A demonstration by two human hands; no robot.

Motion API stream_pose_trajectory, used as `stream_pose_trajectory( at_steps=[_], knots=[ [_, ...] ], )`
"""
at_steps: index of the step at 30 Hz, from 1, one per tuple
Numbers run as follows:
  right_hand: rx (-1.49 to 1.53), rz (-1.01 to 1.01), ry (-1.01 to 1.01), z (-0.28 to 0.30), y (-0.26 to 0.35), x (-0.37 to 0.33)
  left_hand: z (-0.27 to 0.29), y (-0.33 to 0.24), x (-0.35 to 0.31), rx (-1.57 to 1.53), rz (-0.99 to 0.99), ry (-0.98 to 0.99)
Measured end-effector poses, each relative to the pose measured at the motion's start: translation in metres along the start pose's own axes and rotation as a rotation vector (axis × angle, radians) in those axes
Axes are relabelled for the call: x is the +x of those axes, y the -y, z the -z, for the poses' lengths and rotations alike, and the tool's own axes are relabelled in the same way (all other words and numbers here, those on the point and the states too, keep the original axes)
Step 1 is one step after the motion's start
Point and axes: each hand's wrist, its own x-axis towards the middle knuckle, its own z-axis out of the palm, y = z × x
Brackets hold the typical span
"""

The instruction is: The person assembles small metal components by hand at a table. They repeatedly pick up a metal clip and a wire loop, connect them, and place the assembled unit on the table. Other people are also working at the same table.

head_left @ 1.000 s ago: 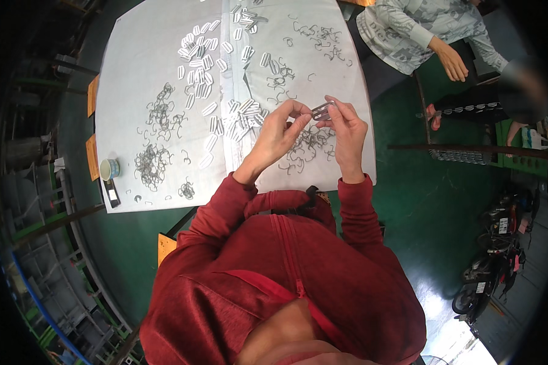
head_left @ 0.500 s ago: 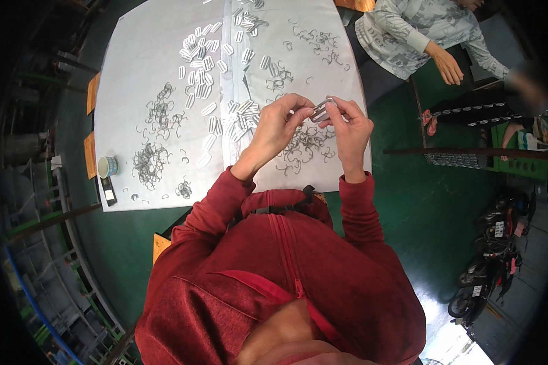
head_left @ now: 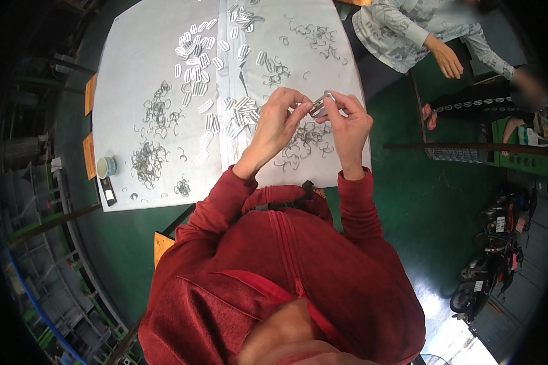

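Note:
A small silver-grey oblong metal piece with slots (head_left: 320, 108) is held up over the table between my two hands. My right hand (head_left: 351, 126) pinches its right end between thumb and fingers. At the left end, the thumb and index finger of my left hand (head_left: 279, 123) are closed; whether a thin wire hook is also between them is too small to tell. Below my hands lies a loose pile of thin curved wire hooks (head_left: 307, 137). Just left of my left hand is a heap of similar slotted metal pieces (head_left: 240, 114).
More slotted pieces (head_left: 196, 58) are scattered up the white-covered table (head_left: 122, 73). Other wire hook piles (head_left: 147, 164) lie at the left. A small tub (head_left: 106, 166) stands by the left edge, near a dark flat object (head_left: 108, 192). Another person (head_left: 408, 36) sits at the right.
The held metal piece has tilted slightly between my fingers, and my hands have risen a little. The scattered pieces and hooks lie as before.

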Motion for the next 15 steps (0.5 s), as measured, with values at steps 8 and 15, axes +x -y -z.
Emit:
stream_pose_trajectory(
  at_steps=[8, 15],
  knots=[
    [-0.009, 0.016, -0.008, 0.0004, 0.0029, -0.0005, -0.0054, 0.0016, -0.0006, 0.022, -0.035, -0.03],
    [-0.04, 0.024, -0.015, -0.0006, 0.0078, 0.0017, -0.0072, -0.0028, 0.0006, 0.113, -0.099, -0.044]
  ],
)
